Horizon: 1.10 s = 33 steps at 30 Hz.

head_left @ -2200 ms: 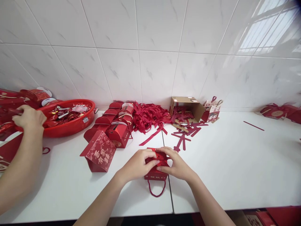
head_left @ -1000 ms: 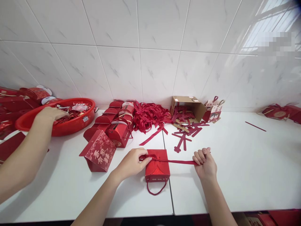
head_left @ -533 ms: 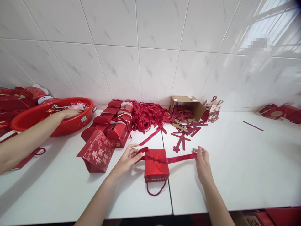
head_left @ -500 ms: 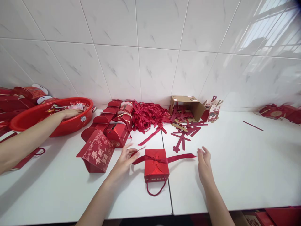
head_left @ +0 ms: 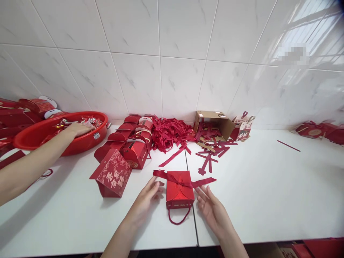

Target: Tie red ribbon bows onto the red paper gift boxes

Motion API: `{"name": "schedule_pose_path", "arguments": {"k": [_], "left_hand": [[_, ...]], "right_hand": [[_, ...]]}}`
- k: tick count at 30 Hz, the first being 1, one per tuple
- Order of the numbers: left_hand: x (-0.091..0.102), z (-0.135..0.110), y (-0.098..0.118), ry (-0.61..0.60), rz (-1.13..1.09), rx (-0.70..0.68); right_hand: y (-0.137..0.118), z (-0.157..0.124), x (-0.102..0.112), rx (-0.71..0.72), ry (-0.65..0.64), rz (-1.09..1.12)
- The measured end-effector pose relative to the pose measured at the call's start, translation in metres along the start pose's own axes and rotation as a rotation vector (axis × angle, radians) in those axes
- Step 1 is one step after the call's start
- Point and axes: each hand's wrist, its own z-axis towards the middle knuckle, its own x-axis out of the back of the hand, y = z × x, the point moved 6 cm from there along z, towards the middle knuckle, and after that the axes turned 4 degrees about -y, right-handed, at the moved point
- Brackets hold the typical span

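A small red gift box [head_left: 179, 190] with a cord handle stands on the white table [head_left: 268, 193] in front of me. A red ribbon [head_left: 161, 175] is tied across its top, with loose ends lying to both sides. My left hand [head_left: 146, 200] is open beside the box's left face, fingers stretched out and close to it. My right hand [head_left: 212, 209] is open, palm up, just right of the box. Neither hand holds anything.
Another person's hand [head_left: 77, 128] reaches into a red basin [head_left: 37, 134] of wrapped sweets at left. Several red boxes [head_left: 134, 143], a patterned box [head_left: 113, 175], a ribbon heap [head_left: 169, 132], a tipped cardboard carton [head_left: 215, 122] and red paper strips [head_left: 209, 154] lie behind.
Both my hands pulled the ribbon tight, let go of its ends, then came in beside the box with fingers open. The other person's hand moved into the basin.
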Motion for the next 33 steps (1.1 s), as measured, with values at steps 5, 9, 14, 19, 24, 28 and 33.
{"name": "schedule_pose_path", "arguments": {"k": [5, 9, 14, 19, 24, 28, 33], "left_hand": [[-0.006, 0.015, -0.01, 0.003, -0.724, 0.201], [0.006, 0.02, 0.008, 0.099, -0.702, 0.079], [0.015, 0.015, 0.068, 0.136, -0.397, -0.248], [-0.004, 0.007, 0.132, 0.052, -0.102, -0.454], [-0.027, -0.004, 0.174, -0.04, 0.115, -0.665], [-0.036, -0.007, 0.185, -0.078, 0.175, -0.702], [-0.04, -0.007, 0.188, -0.087, 0.195, -0.687]], "right_hand": [[-0.008, 0.017, 0.007, 0.101, 0.036, 0.178], [-0.035, 0.024, 0.014, 0.24, 0.108, 0.173], [-0.094, 0.012, -0.007, 0.447, 0.115, 0.12], [-0.146, -0.013, -0.063, 0.693, -0.038, -0.203], [-0.159, -0.029, -0.112, 0.791, -0.212, -0.465], [-0.16, -0.029, -0.128, 0.818, -0.267, -0.473], [-0.158, -0.022, -0.133, 0.796, -0.363, -0.374]]}}
